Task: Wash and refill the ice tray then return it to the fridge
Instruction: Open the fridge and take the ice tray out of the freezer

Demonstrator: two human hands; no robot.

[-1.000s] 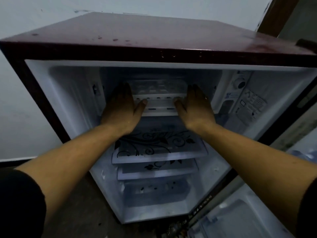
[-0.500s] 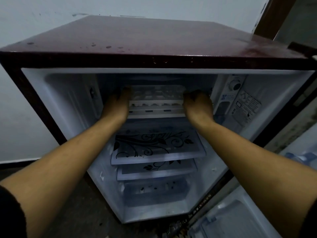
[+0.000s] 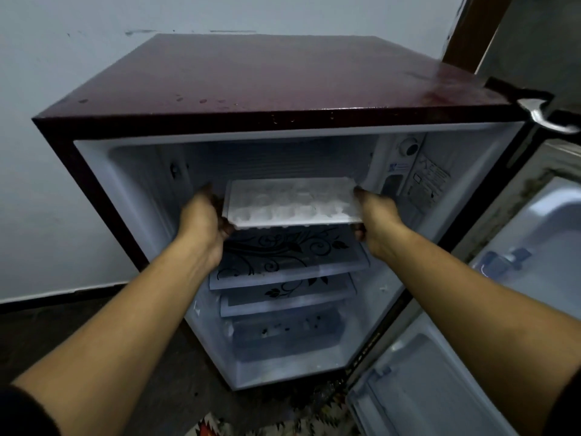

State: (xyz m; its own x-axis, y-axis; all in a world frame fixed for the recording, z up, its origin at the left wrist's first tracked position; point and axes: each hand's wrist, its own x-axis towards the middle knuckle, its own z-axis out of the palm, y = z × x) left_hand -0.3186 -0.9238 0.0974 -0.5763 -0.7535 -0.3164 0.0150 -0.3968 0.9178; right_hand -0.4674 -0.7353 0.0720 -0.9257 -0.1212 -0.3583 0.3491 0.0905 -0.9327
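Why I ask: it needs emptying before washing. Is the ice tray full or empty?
Not empty: the ice tray, gripped by left hand and right hand, shows white frosty lumps in its cells. How full: cannot tell.

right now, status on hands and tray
Left hand and right hand grip tray ends. Tray frosted, above top shelf. Door open, nothing in the way.

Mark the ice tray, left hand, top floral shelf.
ice tray (image 3: 290, 201): head view, frosted top face.
left hand (image 3: 201, 223): head view, back of the hand.
top floral shelf (image 3: 283, 258): head view, printed glass near front.
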